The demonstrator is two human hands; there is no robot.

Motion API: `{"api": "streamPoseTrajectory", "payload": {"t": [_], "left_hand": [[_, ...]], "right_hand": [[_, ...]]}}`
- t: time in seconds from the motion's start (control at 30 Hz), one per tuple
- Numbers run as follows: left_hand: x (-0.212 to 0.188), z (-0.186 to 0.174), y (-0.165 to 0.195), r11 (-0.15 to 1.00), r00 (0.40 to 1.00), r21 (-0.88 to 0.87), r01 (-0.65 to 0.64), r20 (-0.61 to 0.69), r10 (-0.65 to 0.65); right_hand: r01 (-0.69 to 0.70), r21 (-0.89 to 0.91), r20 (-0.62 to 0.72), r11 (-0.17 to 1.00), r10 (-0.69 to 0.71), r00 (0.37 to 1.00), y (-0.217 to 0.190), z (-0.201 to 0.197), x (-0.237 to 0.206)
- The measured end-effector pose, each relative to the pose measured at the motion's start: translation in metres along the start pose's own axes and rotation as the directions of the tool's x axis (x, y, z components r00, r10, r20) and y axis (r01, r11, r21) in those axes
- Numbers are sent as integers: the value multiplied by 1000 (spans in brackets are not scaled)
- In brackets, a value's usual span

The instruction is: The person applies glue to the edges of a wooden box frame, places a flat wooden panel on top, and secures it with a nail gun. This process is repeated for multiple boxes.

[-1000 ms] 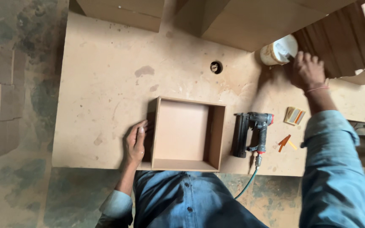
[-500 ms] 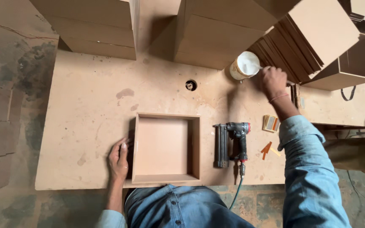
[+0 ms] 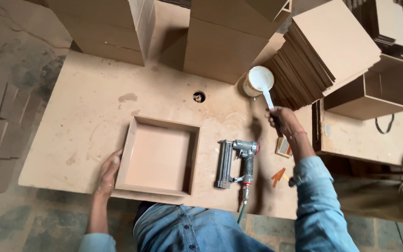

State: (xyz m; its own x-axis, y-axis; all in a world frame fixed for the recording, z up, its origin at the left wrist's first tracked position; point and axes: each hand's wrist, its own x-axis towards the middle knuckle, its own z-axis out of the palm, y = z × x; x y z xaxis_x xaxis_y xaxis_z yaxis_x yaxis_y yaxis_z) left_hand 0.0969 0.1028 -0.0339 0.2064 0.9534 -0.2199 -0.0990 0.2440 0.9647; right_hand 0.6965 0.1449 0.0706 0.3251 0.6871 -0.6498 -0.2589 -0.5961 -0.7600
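- Currently, the left hand (image 3: 109, 171) lies flat, its grip open and fingers extended, pressed against the outer left wall of the shallow open wooden box (image 3: 159, 156). Nothing is enclosed in this grip.
- The box sits on the surface (image 3: 85, 116) immediately to the right of the left grip, open side up, with its near edge close to the near edge of the surface.
- Right of the box, and just left of and below the right grip, a pneumatic nail gun (image 3: 237, 163) rests on its side, untouched, with its hose leading off the near edge of the surface.
- Two small orange pieces (image 3: 279, 176) lie on the surface below the right grip, close to the sleeve.
- The right hand (image 3: 283, 122) has its grip fully closed around the lower end of a white-coated brush handle (image 3: 267, 98).
- The handle runs up and away from the right grip into a round white glue pot (image 3: 258, 80) standing on the surface just beyond it.
- A small round hole (image 3: 199, 96) in the surface lies well left of the right grip, beyond the box.
- Farther right of the right grip, a slanted stack of square boards (image 3: 323, 56) leans beside the pot.
- Farthest out, tall wooden boxes (image 3: 225, 42) stand along the far edge of the surface.
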Motion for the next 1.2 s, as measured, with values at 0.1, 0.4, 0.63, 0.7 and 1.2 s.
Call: {"api": "streamPoseTrajectory", "payload": {"t": [0.1, 0.4, 0.63, 0.7, 1.2], "left_hand": [[-22, 22, 2, 875, 979, 467, -125, -83, 184], [-20, 32, 52, 556, 928, 805, 207, -341, 149], [-22, 42, 63, 506, 926, 840, 199, -330, 184], [-23, 44, 64, 472, 925, 849, 239, -347, 157], [-19, 29, 61, 448, 934, 867, 215, -317, 164]], "right_hand": [[23, -100, 2, 995, -23, 1000, 14, -37, -6], [395, -355, 448, 847, -217, 867, 105, 12, -53], [886, -415, 678, 206, -580, 452, 127, 79, -51], [887, -462, 742, 2, -546, 388, 136, 75, -61], [892, -316, 869, -322, -476, 137, 205, 89, -124]]}}
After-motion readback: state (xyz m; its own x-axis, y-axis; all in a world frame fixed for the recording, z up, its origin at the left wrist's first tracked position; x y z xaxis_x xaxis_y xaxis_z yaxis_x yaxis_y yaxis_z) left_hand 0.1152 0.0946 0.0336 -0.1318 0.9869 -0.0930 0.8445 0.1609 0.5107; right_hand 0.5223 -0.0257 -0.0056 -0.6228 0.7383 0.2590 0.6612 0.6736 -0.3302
